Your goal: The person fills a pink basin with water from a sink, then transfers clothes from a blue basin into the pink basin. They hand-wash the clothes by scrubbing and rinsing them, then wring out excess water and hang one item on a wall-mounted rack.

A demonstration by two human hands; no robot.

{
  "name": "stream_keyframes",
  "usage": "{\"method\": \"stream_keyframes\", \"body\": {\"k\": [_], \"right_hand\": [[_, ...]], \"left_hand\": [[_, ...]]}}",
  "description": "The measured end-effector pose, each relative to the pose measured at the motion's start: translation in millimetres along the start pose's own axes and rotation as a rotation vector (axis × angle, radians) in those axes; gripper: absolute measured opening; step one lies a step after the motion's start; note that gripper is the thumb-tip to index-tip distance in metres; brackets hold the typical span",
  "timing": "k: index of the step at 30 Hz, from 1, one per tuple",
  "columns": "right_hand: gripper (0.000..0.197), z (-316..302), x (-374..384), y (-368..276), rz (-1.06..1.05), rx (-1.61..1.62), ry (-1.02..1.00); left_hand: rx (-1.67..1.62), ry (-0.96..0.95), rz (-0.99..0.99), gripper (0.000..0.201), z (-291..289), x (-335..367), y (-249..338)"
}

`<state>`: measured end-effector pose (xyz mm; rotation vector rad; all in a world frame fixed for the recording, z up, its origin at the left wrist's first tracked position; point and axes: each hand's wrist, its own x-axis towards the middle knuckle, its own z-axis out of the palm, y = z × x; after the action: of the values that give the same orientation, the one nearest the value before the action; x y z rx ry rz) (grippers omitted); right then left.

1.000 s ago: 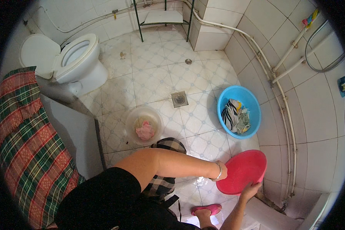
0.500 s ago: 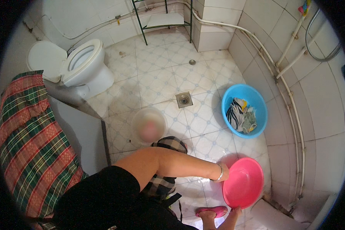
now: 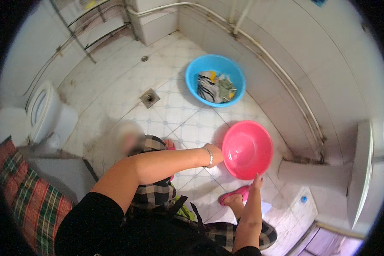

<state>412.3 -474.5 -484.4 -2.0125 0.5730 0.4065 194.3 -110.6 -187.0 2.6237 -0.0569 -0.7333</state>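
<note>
A round pink basin (image 3: pixel 245 132) is held level between my two hands, low over the tiled floor. My left hand (image 3: pixel 216 154), with a silver bracelet at its wrist, is closed on the basin's left rim. At the near rim, my right hand (image 3: pixel 257 181) grips it, thumb at the edge; its other fingers are mostly hidden underneath. Bright reflections show inside the basin; whether it holds water I cannot tell. Beyond it stands a blue basin (image 3: pixel 191 86) with crumpled clothes (image 3: pixel 217 88) inside, striped, grey-green and yellow.
A floor drain (image 3: pixel 149 98) lies left of the blue basin. At the left are a white toilet (image 3: pixel 51 113) and a plaid cloth (image 3: pixel 27 200). A blurred whitish round thing (image 3: pixel 128 133) sits near my checked trouser leg. Pipes (image 3: pixel 277 72) run along the right wall, above a white pedestal (image 3: pixel 313 174).
My view has turned to the right, so the toilet, drain and blue basin appear farther left. Both hands still hold the pink basin, and more of my right forearm shows.
</note>
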Motion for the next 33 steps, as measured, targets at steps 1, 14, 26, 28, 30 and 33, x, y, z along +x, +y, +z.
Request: {"method": "stream_keyframes", "body": {"k": [1, 14, 26, 28, 30, 33], "right_hand": [[0.087, -23, -15, -13, 0.002, -0.003, 0.003], [0.06, -159, -190, -251, -0.654, -0.288, -0.035], [0.061, -137, -18, -194, -0.279, -0.307, -0.098], [0.064, -115, 45, -169, -0.222, -0.188, -0.087], [0.072, -100, 88, -160, -0.039, 0.049, -0.082], [0.069, -88, 150, -156, 0.224, 0.434, 0.029]], "left_hand": [[0.004, 0.015, 0.041, 0.017, -5, 5, 8], [-0.058, -0.004, 0.148, 0.031, -2, 5, 13], [-0.424, 0.117, -0.535, 0.05, 62, 184, -35], [-0.994, 0.217, -0.924, 0.062, 135, 207, -74], [-1.576, 0.128, -0.874, 0.059, 142, 210, -69], [-1.75, 0.125, -0.904, 0.05, 149, 210, -48]]}}
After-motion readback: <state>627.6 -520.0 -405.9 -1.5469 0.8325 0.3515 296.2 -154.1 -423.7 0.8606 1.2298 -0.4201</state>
